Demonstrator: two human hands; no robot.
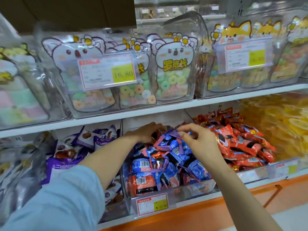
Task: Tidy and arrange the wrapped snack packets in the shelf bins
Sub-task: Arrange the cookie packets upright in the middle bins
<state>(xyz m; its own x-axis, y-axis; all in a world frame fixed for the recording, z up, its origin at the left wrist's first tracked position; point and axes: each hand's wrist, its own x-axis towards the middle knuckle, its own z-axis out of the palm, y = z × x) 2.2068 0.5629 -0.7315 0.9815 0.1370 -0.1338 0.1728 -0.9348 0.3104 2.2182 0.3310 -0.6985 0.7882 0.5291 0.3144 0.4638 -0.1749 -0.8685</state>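
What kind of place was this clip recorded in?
Most likely a snack shop aisle: white shelves carry clear bins of wrapped packets, and printed price tags hang on the bin fronts.

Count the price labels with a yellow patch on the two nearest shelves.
4. Upper shelf: left label, right label. Lower shelf: middle label by the blue packets, far-right label beside the red packets. More may be hidden at left.

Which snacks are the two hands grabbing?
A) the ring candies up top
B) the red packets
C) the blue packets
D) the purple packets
C: the left hand and the right hand both hold blue packets at the top of the pile in the middle bin.
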